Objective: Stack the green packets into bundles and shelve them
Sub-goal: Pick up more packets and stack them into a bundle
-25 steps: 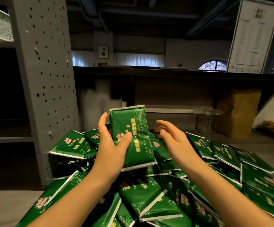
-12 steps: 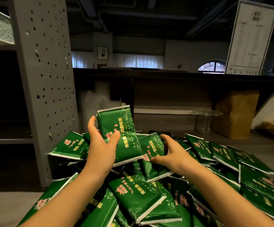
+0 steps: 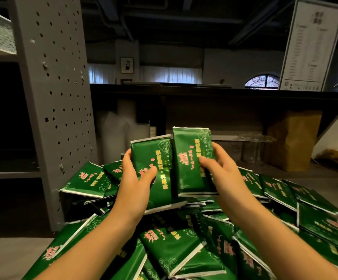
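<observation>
A big heap of green packets (image 3: pixel 170 245) with gold and pink print fills the lower half of the view. My left hand (image 3: pixel 136 184) grips one upright green packet (image 3: pixel 156 158) above the heap, thumb across its face. My right hand (image 3: pixel 222 172) grips a second green packet (image 3: pixel 188 150), also upright, held just right of the first so their edges overlap. Both packets are lifted off the heap.
A grey perforated shelf upright (image 3: pixel 57 93) stands at the left with dark shelf bays (image 3: pixel 8 172) beside it. A dark counter (image 3: pixel 204 91) crosses behind the heap. A brown paper bag (image 3: pixel 293 138) and a clear plastic stand (image 3: pixel 253 146) sit at the back right.
My right hand picked a packet out of the heap and raised it next to the one in my left hand. The left hand shifted slightly right with its packet.
</observation>
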The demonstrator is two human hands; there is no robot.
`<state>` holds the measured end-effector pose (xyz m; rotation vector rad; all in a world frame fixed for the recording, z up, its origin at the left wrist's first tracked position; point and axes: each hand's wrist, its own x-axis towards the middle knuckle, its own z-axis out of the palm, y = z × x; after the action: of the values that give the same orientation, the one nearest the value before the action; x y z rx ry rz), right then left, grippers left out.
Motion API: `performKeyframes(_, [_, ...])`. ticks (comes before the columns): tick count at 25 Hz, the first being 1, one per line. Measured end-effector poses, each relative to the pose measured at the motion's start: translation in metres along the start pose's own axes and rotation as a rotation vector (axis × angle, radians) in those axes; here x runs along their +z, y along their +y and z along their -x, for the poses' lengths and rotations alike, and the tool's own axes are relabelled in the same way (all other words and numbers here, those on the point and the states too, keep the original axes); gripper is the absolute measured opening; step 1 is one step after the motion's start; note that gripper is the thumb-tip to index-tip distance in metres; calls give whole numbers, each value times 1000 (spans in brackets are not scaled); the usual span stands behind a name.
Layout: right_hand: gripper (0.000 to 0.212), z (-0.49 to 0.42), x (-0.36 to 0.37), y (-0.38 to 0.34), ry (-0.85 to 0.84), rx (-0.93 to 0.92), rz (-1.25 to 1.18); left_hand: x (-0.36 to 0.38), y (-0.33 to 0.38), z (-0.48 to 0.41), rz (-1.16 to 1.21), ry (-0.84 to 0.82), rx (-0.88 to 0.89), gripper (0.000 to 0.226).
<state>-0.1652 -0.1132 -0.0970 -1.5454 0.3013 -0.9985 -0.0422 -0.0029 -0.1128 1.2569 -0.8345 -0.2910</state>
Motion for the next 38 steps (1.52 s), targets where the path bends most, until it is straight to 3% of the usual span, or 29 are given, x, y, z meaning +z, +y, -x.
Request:
performKeyframes(5, [40,16,27,12,-75,-150,191,6,0,6,125,-42,-10,38])
performKeyframes(11, [57,21,37,26,-119,-182,343,10,-3,13,73,-104,53,58])
performKeyframes(15, [49,9,22,21,-134,-117,339,7,-3,8,37,-57,102,57])
performKeyframes(19, [38,-7,-10,26,-23,-109,611,-2,2,2,57,51,111,54])
performKeyframes(21, [39,-9,-16,34,-108,-71,777,-6,3,-2,55,100,116,57])
performKeyframes(25, [56,-6,-9,46,-343,16,1176,-10,0,-7,59,132,119,56])
performKeyframes(31, [78,-8,-15,45,-281,112,1332,-7,-2,-5,61,100,83,52])
performKeyframes(34, [68,-9,-14,43,-268,104,1358,-7,-3,-6,66,97,78,53])
performKeyframes(38, [21,-10,-19,31,-145,16,1406,-6,-5,-7,64,107,64,52])
